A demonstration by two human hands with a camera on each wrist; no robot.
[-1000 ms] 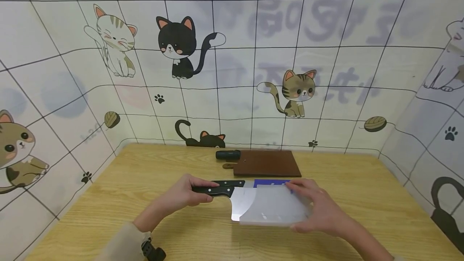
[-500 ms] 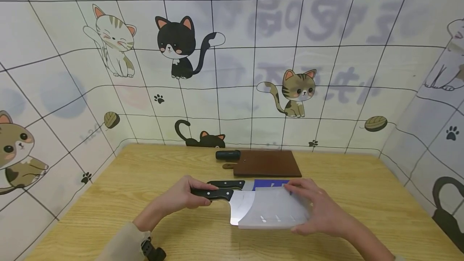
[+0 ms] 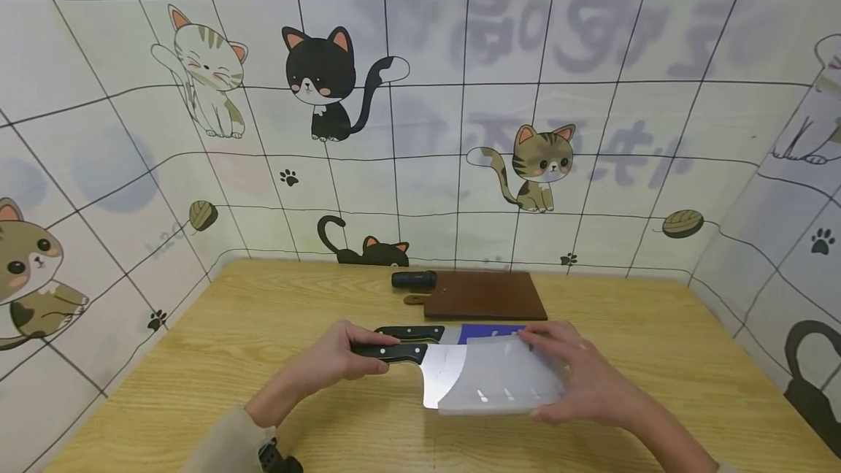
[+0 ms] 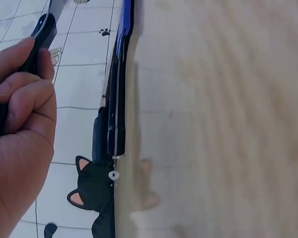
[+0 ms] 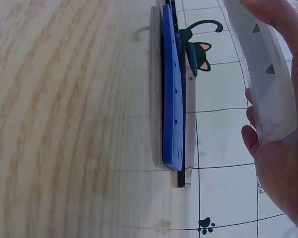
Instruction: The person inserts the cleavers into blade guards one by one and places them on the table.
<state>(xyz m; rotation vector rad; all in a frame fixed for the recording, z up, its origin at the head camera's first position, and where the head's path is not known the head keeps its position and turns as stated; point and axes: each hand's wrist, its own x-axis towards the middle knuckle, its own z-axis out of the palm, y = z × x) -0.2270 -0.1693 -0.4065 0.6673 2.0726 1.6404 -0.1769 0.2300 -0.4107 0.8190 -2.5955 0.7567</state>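
A cleaver (image 3: 442,378) is held level above the table, its blade pointing right. My left hand (image 3: 336,355) pinches its black riveted handle (image 3: 406,352) between thumb and fingers; the same left hand (image 4: 27,106) has its fingers curled round the handle in the left wrist view. A translucent white blade cover (image 3: 502,378) encloses most of the blade, leaving a strip of bare metal near the handle. My right hand (image 3: 583,379) grips the cover's far end, thumb below and fingers on top. Seen from the right wrist, that cover (image 5: 270,82) sits between thumb and fingers.
Behind the cleaver lies a second black-handled knife (image 3: 418,331) with a blue blade cover (image 3: 486,331), partly hidden. Farther back are a brown cutting board (image 3: 486,296) and a black cylindrical object (image 3: 412,281). A cat-patterned wall (image 3: 420,188) borders the wooden table (image 3: 342,429).
The cleaver and its cover have dropped slightly toward me, then shifted a little right with both hands. Both grips look the same, and the bare strip of blade stays about as wide.
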